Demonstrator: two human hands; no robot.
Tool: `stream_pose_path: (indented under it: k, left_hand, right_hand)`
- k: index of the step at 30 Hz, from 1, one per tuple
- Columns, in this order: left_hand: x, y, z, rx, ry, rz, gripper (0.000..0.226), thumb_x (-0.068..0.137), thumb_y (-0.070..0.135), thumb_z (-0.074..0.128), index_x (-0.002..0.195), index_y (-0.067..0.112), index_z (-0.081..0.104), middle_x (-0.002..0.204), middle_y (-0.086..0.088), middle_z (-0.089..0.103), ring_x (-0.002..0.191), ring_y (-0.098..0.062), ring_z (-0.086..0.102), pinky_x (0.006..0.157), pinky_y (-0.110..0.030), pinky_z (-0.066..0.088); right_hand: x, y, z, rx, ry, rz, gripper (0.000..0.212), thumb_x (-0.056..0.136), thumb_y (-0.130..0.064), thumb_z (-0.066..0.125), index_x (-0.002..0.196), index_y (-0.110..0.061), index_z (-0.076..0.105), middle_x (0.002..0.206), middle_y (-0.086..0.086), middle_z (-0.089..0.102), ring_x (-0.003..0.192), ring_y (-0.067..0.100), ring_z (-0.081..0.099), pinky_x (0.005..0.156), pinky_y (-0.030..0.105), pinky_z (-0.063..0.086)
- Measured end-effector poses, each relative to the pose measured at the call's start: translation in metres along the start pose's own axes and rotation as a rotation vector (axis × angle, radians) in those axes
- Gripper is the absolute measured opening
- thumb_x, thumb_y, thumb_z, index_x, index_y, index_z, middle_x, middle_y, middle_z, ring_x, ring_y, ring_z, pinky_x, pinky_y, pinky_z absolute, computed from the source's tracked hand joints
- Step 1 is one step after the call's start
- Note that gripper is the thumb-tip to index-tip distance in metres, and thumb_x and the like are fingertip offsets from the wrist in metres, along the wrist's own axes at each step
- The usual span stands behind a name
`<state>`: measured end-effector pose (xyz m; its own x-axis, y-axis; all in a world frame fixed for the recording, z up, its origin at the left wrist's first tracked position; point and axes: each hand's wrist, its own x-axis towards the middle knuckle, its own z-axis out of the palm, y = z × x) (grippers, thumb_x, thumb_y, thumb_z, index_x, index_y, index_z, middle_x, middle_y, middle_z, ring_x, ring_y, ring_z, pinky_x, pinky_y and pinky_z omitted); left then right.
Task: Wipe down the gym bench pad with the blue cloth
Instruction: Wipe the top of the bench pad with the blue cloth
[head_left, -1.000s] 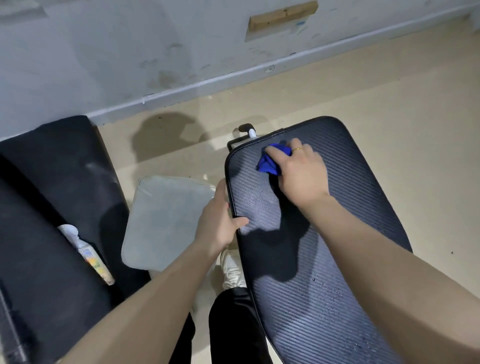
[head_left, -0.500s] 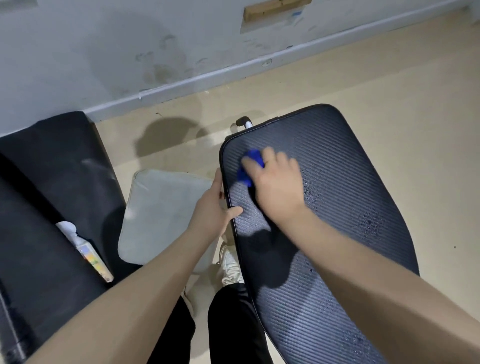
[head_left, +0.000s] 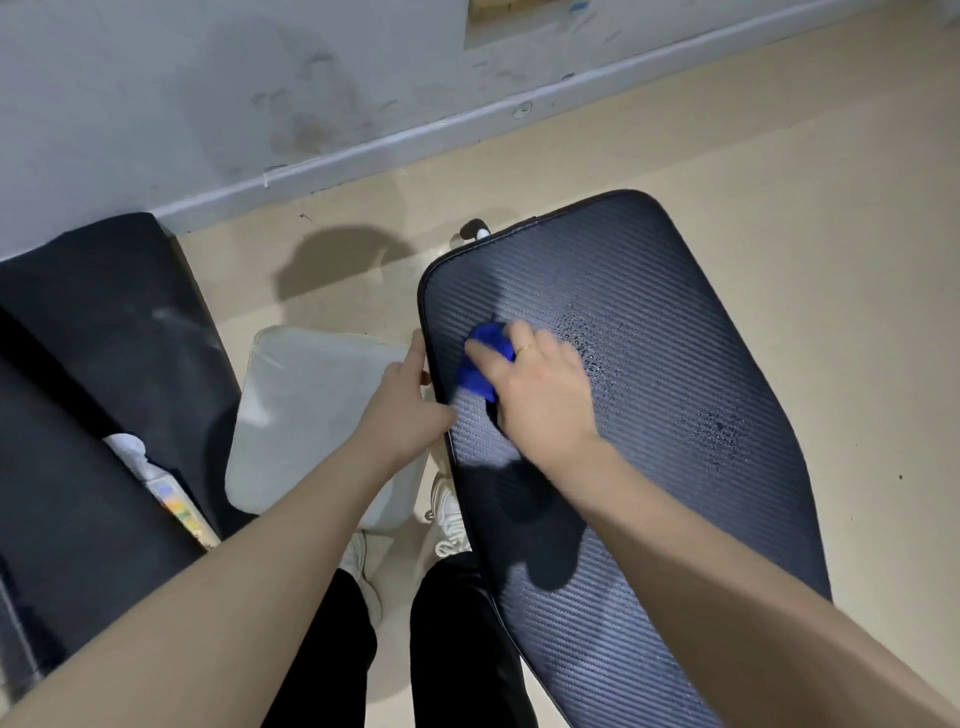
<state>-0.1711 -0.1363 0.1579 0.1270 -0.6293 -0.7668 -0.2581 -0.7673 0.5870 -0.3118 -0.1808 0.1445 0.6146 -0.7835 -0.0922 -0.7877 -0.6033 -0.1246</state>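
The right hand (head_left: 540, 395) presses the soft crumpled blue cloth (head_left: 480, 364) at frame centre; the left hand (head_left: 402, 410) grips the firm ribbed dark bench pad (head_left: 675, 364) by its edge.

- A grey square cushion (head_left: 317, 415) lies on the floor just left of where the cloth is gripped.
- A black padded bench (head_left: 98, 374) stands further left, well apart from the grip.
- A spray bottle (head_left: 161, 488) with a white top and a coloured label lies on that black bench, below and left of the grip.
- White shoes (head_left: 447, 514) and black trousers (head_left: 457, 639) show below the grip.
- A beige floor (head_left: 779, 171) spreads to the right and beyond.
- A scuffed grey wall (head_left: 234, 93) with a pale skirting runs along the far side.
- A small black-and-white knob (head_left: 474, 228) shows above the grip.
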Motion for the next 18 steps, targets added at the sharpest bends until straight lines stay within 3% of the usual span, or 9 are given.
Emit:
stream_pose_path:
  k: [4, 8, 11, 14, 18]
  left_hand:
    - [-0.004, 0.004, 0.013, 0.089, -0.012, -0.068, 0.091, 0.067, 0.008, 0.058, 0.144, 0.02, 0.013, 0.13, -0.011, 0.03, 0.086, -0.025, 0.052, 0.079, -0.034, 0.048]
    - [0.0, 0.007, 0.027, 0.204, 0.019, -0.076, 0.103, 0.059, 0.029, 0.069, 0.141, 0.005, 0.011, 0.133, -0.015, 0.027, 0.118, -0.029, 0.041, 0.099, -0.042, 0.042]
    - [0.004, 0.009, 0.033, 0.286, 0.083, -0.086, 0.114, 0.064, 0.035, 0.08, 0.144, 0.003, 0.007, 0.14, -0.017, 0.025, 0.124, -0.033, 0.04, 0.102, -0.043, 0.04]
    - [0.002, 0.013, 0.039, 0.343, 0.134, -0.081, 0.12, 0.07, 0.031, 0.078, 0.146, -0.001, -0.009, 0.142, -0.02, 0.023, 0.126, -0.036, 0.039, 0.104, -0.04, 0.038]
    - [0.0, 0.017, 0.046, 0.314, 0.172, -0.116, 0.114, 0.076, 0.024, 0.074, 0.145, 0.0, -0.013, 0.143, -0.02, 0.022, 0.128, -0.037, 0.035, 0.102, -0.038, 0.036]
  right_hand:
    - [-0.026, 0.014, -0.008, -0.01, -0.107, -0.25, 0.055, 0.052, -0.019, 0.077, 0.106, -0.028, 0.067, 0.092, 0.007, 0.065, 0.071, 0.027, 0.059, 0.059, 0.03, 0.046]
    - [0.005, 0.06, -0.016, -0.005, -0.051, 0.061, 0.052, 0.057, -0.007, 0.072, 0.108, -0.021, 0.067, 0.089, 0.016, 0.062, 0.069, 0.035, 0.056, 0.057, 0.036, 0.045]
    - [0.009, 0.068, -0.014, 0.04, -0.002, 0.23, 0.048, 0.066, -0.004, 0.065, 0.111, -0.019, 0.065, 0.096, 0.02, 0.061, 0.073, 0.039, 0.055, 0.061, 0.04, 0.046]
    - [-0.016, 0.041, -0.008, 0.022, -0.015, 0.144, 0.053, 0.055, -0.013, 0.075, 0.106, -0.022, 0.067, 0.093, 0.014, 0.063, 0.07, 0.033, 0.057, 0.059, 0.034, 0.046]
    - [-0.041, 0.035, -0.009, 0.092, -0.111, -0.076, 0.059, 0.049, -0.016, 0.079, 0.106, -0.026, 0.067, 0.092, 0.01, 0.064, 0.069, 0.031, 0.059, 0.059, 0.033, 0.048]
